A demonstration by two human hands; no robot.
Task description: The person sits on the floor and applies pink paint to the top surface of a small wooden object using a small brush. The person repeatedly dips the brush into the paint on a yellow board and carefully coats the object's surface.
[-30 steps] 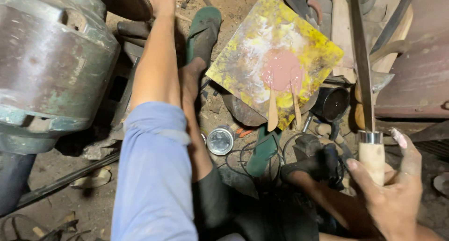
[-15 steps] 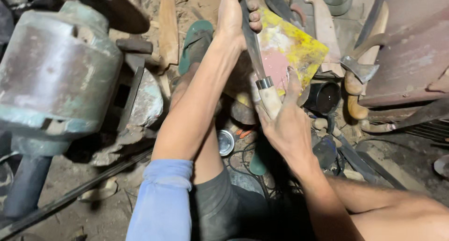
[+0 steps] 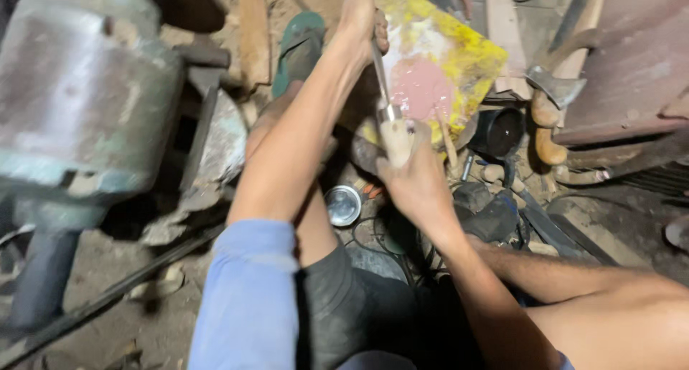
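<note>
Fingers of the right hand point(image 3: 416, 180) are wrapped tight around the pale wooden handle point(image 3: 395, 140) of a long metal blade point(image 3: 378, 72), while those of the left hand point(image 3: 361, 15) are curled shut on the blade's far end; its tip is hidden inside that grip and near the top edge of the view. Far left of both hands sits a big grey-green motor housing point(image 3: 79, 97), blurred and cut off by the frame. Just right of the fingers, behind the blade, lies a yellow board point(image 3: 470, 54) with a pink smear point(image 3: 420, 86); its lower corner is covered by the right hand. Left of the left wrist a green sandal point(image 3: 298, 47) shows only partly, the forearm crossing it. Right of the board, a dark round pot point(image 3: 501, 132) is hard to make out. Below the right hand lies a small round metal tin point(image 3: 343, 205).
</note>
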